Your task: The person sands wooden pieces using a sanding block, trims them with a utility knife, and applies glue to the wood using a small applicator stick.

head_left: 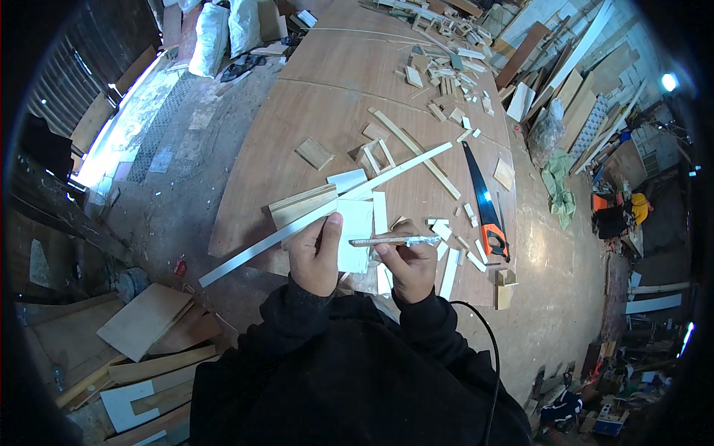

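Observation:
My left hand is closed around a long, pale wooden strip, thumb on top. The strip slants from lower left to upper right across the table's near end. In my right hand, pinched between thumb and fingers, is a thin wooden stick with whitish stuff at its right end. The stick lies level, just right of my left hand and apart from the strip. Under both hands sits a white rectangular panel. Beside it, partly behind the strip, is a ridged wooden block.
A handsaw with an orange and black handle lies at the table's right. Small wood offcuts crowd the far right of the brown table. Crossed strips and a small wooden frame lie ahead. Boards are piled at lower left.

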A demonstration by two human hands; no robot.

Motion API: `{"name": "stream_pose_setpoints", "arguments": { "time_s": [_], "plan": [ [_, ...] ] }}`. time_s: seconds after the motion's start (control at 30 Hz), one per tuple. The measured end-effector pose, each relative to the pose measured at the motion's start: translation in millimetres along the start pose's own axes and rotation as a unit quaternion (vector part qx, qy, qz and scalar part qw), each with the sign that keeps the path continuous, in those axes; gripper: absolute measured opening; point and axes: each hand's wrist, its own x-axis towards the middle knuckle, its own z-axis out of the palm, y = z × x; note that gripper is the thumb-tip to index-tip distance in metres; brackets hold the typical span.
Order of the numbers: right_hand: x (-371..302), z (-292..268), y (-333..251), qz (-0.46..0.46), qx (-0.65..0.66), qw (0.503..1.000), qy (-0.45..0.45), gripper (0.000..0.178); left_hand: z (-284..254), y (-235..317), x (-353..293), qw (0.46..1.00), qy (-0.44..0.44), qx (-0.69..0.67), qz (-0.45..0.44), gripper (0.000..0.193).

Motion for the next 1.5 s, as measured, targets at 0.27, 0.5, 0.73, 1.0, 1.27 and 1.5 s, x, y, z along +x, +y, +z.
{"name": "stream_pose_setpoints", "arguments": {
  "time_s": [0.27, 0.5, 0.73, 1.0, 1.27, 1.5],
  "plan": [
    [-24.5, 1.2, 8.5, 0.002, -0.055, 0.998, -0.014, 0.015, -9.0, -3.5, 0.8, 0.999, 0.044, -0.001, 0.017, 0.03],
    [-33.3, -2.7, -3.5, 0.002, 0.075, 0.997, -0.009, 0.012, -27.8, 2.0, 1.1, 0.999, 0.042, 0.011, -0.028, 0.031],
    [-10.7, 10.5, -3.7, 0.031, 0.169, 0.985, -0.003, 0.014, -27.1, -17.8, -9.1, 0.998, 0.004, -0.034, -0.044, 0.033],
    [-2.6, 24.8, 8.4, 0.102, 0.283, 0.953, -0.028, 0.017, -26.6, -10.3, -16.3, 0.997, 0.023, -0.037, -0.057, 0.034],
    [-7.5, 28.6, 10.1, 0.107, 0.253, 0.96, -0.054, 0.016, -18.6, -11.0, -12.7, 0.992, 0.072, -0.106, -0.021, 0.034],
    [-28.6, 4.5, 18.6, 0.151, 0.161, 0.968, -0.123, 0.012, -29.7, -22.3, 1.9, 0.987, 0.112, -0.108, -0.031, 0.036]
  ]
}}
